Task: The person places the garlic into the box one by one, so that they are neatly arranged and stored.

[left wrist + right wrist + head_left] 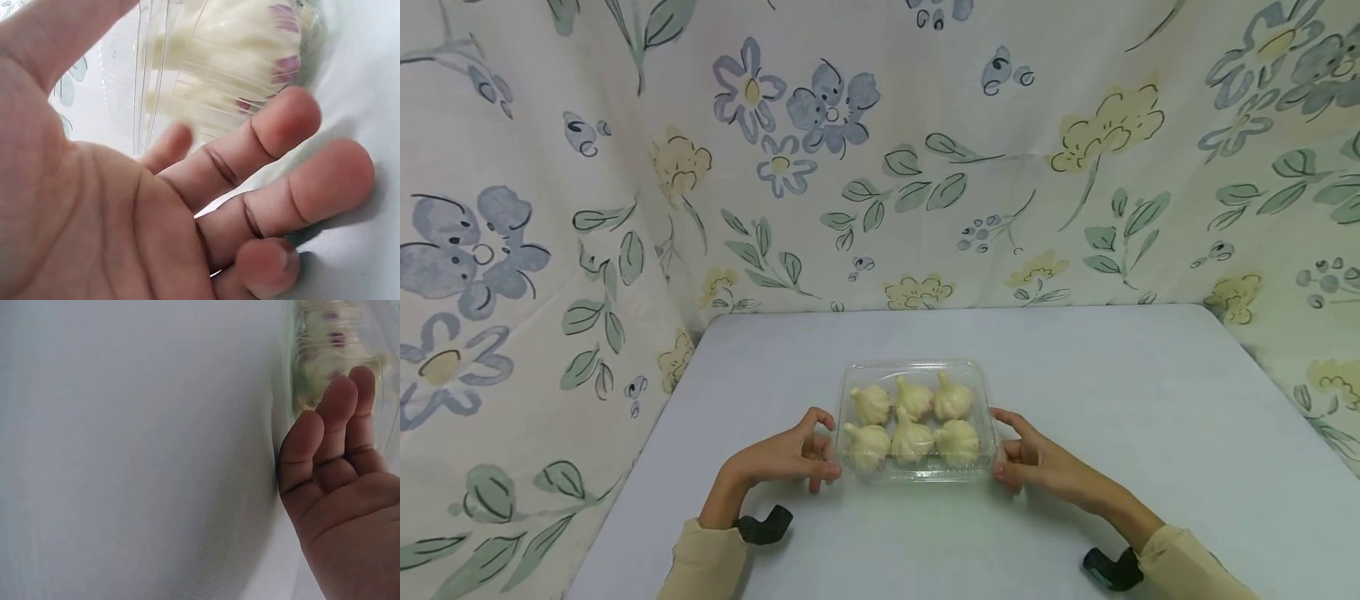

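Note:
A lidded clear plastic box (917, 475) lies on the white table, with several pale garlic bulbs (913, 440) inside in two rows. Close up, the left wrist view shows purple patches on a garlic bulb (237, 37) behind the box's ridged wall. My left hand (793, 454) is at the box's left side, thumb and fingers spread apart, fingertips right at its edge. On the opposite side, my right hand (1030, 458) has its fingertips at the box wall. Its relaxed fingers (337, 403) overlap the box in the right wrist view. Neither hand's fingers wrap around the box.
The white table (1090, 375) extends around the box on all sides. A floral curtain (880, 233) hangs along the back and both sides. Black wrist cameras (765, 526) sit under both cuffs, close to the tabletop.

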### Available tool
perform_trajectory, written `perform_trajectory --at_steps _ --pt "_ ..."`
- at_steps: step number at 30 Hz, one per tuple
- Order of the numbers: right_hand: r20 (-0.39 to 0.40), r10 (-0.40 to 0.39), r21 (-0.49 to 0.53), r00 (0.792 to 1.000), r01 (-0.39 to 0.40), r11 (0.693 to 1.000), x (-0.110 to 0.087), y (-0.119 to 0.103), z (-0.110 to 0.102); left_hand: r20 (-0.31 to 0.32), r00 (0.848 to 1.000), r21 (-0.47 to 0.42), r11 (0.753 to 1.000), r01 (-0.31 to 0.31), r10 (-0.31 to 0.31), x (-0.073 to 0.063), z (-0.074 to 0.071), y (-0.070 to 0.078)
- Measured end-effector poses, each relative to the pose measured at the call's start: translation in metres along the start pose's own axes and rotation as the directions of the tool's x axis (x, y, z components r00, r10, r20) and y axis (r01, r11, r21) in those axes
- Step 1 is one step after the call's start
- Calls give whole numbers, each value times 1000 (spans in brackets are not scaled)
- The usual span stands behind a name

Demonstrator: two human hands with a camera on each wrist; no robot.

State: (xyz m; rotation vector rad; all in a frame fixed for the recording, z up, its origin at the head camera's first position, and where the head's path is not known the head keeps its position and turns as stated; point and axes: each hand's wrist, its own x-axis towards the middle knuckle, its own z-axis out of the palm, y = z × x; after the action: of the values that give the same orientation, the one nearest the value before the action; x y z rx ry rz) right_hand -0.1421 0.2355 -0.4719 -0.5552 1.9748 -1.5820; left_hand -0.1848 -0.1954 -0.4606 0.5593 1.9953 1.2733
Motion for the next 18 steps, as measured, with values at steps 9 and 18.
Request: perform_trajectory --at_steps 9,18 --pt "-10 -3 20 1000 3 1000 -2 -2 4 38 994 -105 989 -100 104 1 3 -6" --pt "-74 24 49 997 -20 999 -3 -4 8 40 994 -244 965 -94 106 0 4 -13"
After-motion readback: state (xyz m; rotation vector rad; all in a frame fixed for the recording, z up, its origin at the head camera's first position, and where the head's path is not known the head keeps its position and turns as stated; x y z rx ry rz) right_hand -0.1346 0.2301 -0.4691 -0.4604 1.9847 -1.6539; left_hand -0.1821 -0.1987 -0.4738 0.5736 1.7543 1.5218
